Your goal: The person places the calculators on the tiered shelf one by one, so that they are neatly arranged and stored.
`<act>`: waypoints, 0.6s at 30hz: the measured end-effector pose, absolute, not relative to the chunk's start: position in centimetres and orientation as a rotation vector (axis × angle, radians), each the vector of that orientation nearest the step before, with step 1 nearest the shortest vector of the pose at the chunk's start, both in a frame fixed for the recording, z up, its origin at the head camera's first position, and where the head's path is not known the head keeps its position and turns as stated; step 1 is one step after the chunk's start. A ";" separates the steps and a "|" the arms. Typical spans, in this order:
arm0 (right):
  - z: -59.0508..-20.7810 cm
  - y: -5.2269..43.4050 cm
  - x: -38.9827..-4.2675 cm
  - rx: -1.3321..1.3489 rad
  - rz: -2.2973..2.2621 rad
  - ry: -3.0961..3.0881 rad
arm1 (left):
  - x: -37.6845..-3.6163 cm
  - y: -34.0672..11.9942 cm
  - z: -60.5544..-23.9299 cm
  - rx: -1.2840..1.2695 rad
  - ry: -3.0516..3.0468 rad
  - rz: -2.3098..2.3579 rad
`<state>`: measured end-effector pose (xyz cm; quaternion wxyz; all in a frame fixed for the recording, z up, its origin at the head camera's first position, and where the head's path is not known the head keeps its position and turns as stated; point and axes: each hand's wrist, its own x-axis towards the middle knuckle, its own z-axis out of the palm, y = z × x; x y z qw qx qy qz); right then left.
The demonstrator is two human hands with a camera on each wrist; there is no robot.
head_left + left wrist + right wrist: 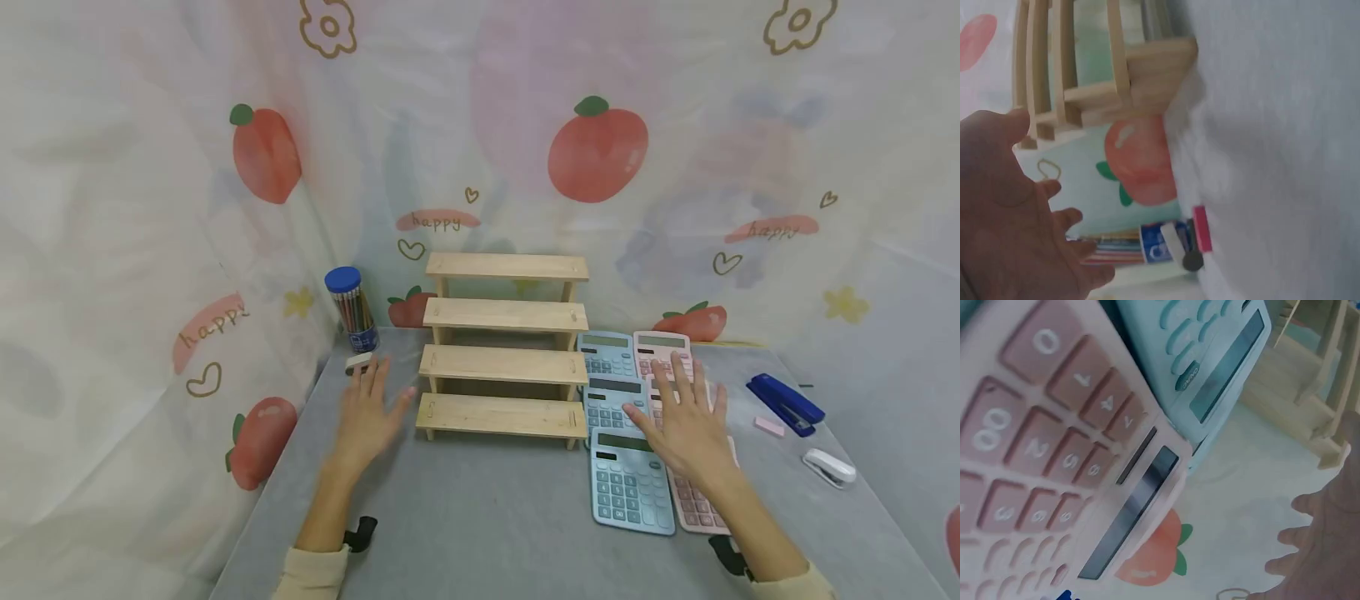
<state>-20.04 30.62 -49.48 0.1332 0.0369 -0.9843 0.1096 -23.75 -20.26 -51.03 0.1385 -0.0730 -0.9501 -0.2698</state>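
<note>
Fingers [681, 379] flank shelf [501, 415] edges, with room above calculators [632, 487].

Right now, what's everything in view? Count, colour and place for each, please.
Tiered stand: 1, pale wood, mid-table
Blue calculators: 3, light blue, column right of the stand
Pink calculators: 3, pink, next column right, partly hidden
Pencil jar: 1, blue lid, back left
Small items: count unclear, white, dark and pink, by the jar
Blue stapler: 1, blue, right side
Small block: 1, pink, beside that stapler
White stapler: 1, white, far right
Table: 1, grey, beneath
Backdrop: pale, fruit-printed, around the table
Wrist pieces: 2, black, one per wrist
Left hand: 1, cream sleeve, left of the stand
Right hand: 1, cream sleeve, by the calculators
</note>
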 end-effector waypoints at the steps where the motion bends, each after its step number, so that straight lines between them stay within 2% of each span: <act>1: -49.5 30.8 -19.7 0.100 0.317 -2.853 | -23.8 -20.0 -51.1 -0.222 -2.735 -0.810; 10: -49.6 32.5 -16.0 0.034 0.404 -2.880 | -23.6 -17.5 -51.1 -0.132 -2.652 -1.345; 18: -51.7 34.3 -12.5 -0.037 0.402 -2.943 | -23.7 -15.2 -51.9 -0.009 -2.353 -1.760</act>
